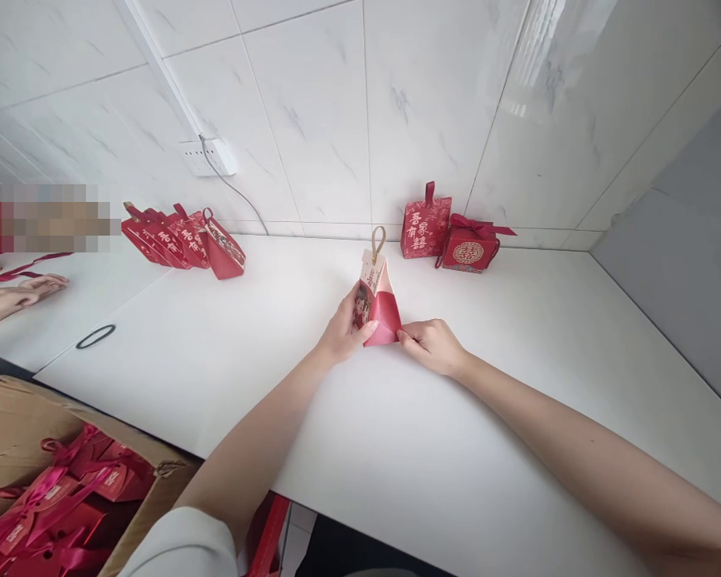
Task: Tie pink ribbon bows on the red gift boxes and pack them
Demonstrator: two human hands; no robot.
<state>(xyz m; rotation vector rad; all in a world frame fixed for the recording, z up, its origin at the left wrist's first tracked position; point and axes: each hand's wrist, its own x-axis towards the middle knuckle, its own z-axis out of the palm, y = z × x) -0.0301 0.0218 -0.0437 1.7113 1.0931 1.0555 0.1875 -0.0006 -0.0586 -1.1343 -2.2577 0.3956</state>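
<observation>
A small red and cream paper gift box stands tilted on the white table, narrowing to a top with a beige ribbon loop. My left hand wraps round its left side, thumb across the lower front. At the box's lower right corner, the fingers of my right hand are pinched on the edge. Behind it, against the wall, stand a red gift box with a dark ribbon loop and a red box with a bow and a round gold emblem.
Several red gift boxes lean in a row at the back left. A black loop lies near the table seam. Lower left, a cardboard carton holds several ribboned red boxes. Another person's hand rests at the far left.
</observation>
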